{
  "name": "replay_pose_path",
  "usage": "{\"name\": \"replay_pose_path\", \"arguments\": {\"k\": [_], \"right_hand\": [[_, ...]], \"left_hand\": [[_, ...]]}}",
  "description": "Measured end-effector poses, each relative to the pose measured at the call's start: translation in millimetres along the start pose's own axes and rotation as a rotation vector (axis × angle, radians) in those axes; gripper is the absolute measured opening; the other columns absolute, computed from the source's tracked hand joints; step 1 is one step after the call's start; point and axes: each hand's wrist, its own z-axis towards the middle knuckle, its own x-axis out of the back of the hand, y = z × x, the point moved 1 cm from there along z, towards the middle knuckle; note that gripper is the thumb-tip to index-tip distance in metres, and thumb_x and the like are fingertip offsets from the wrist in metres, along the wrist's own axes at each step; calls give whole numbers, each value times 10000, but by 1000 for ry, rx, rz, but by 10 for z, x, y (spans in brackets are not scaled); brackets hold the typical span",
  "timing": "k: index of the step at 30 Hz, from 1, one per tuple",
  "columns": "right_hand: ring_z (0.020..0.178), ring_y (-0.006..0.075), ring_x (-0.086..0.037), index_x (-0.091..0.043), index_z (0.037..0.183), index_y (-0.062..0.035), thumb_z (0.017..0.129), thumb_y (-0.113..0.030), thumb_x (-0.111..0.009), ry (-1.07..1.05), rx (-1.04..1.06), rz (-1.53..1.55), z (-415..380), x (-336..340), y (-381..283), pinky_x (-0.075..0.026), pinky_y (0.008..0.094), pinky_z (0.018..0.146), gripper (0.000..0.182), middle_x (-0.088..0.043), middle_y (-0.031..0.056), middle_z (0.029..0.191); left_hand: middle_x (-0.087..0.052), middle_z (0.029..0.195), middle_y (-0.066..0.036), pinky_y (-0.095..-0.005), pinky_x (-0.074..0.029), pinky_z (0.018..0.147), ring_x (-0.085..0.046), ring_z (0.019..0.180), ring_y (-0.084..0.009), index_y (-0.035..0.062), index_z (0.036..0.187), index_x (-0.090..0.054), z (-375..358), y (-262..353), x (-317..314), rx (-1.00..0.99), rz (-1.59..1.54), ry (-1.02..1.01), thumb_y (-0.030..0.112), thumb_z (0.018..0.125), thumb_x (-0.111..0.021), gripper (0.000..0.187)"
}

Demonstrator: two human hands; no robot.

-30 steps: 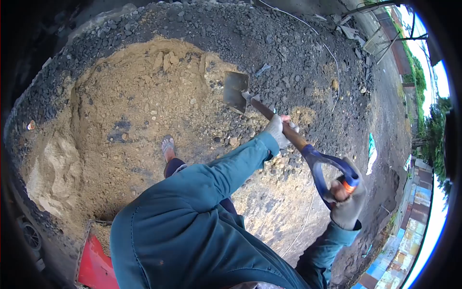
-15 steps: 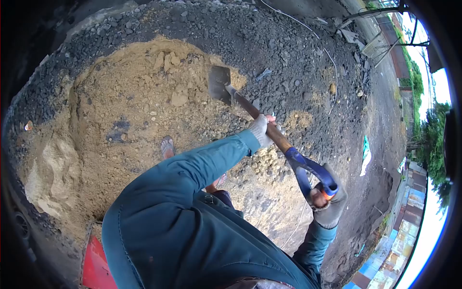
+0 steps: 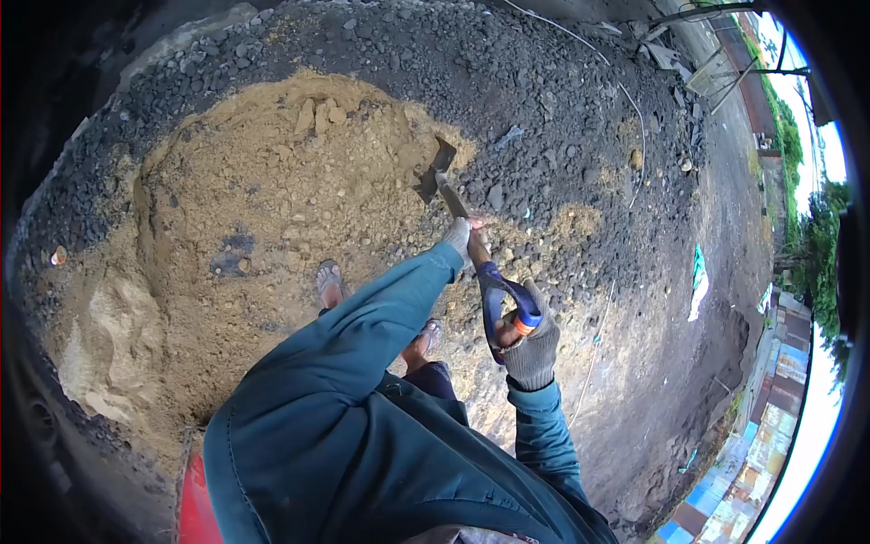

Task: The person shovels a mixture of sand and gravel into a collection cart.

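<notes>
A shovel [image 3: 452, 199] with a dark metal blade, brown shaft and blue D-shaped handle slants across the middle of the view. My left hand [image 3: 460, 239], in a grey knitted glove, is closed round the lower shaft. Gripping the D-handle is my right hand [image 3: 531, 348], gloved too, its fingers wrapped round the crossbar by an orange band. The blade is tilted and touches the right edge of a patch of tan sand [image 3: 308, 181]; its lower edge is partly hidden there.
Dark gravel [image 3: 562, 118] surrounds the sand. My sandalled feet [image 3: 330, 279] stand on the sandy ground. A red object [image 3: 198, 508] is at the lower left, beside a pale sand mound [image 3: 113, 340]. A thin pale cable [image 3: 634, 109] crosses the gravel; rusty metal sheets [image 3: 766, 426] lie right.
Both hands have moved the shovel, its handle swinging left. The blade has shifted slightly right and down, and turned from flat to tilted against the sand.
</notes>
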Motion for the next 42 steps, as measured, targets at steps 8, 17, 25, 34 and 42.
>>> {"name": "replay_pose_path", "arguments": {"k": [8,17,25,34,42], "right_hand": [[695,184,-658,-528,1276,54,726,-126,-688,-100,313,-167,-830,1263,405,-528,333,645,600,-689,170,972],[661,188,-647,-597,939,-46,743,-177,-659,636,-1355,916,-3939,244,3718,-523,344,650,243,-643,62,761],[556,155,-534,-529,803,-134,797,-144,-631,1103,-1887,327,-5016,1169,3169,-418,340,496,102,-500,0,598],[823,214,-613,-552,1047,-96,751,-191,-726,468,-1357,547,-2107,-1864,4736,-490,390,729,356,-628,45,811],[321,211,-450,-573,696,-93,806,-116,-653,794,-1308,435,-2804,-2236,5124,-345,358,319,138,-525,68,477]], "left_hand": [[-539,760,-57,-446,-506,729,-570,725,-258,98,896,-485,-453,-845,-255,-22,-70,-220,197,806,-638,203],[-487,639,-31,-488,-483,588,-515,536,-243,141,854,-508,890,-2433,1743,227,94,468,252,834,-668,196],[-480,645,-73,-471,-498,556,-515,540,-259,116,1015,-551,277,-4480,1799,569,88,546,135,859,-608,167],[-448,649,-16,-538,-487,693,-487,567,-232,138,841,-506,2300,-161,2741,85,120,474,118,828,-592,89],[-450,646,-32,-523,-505,671,-480,563,-244,116,831,-512,2003,-565,3117,-3,132,488,131,812,-607,99]]}}
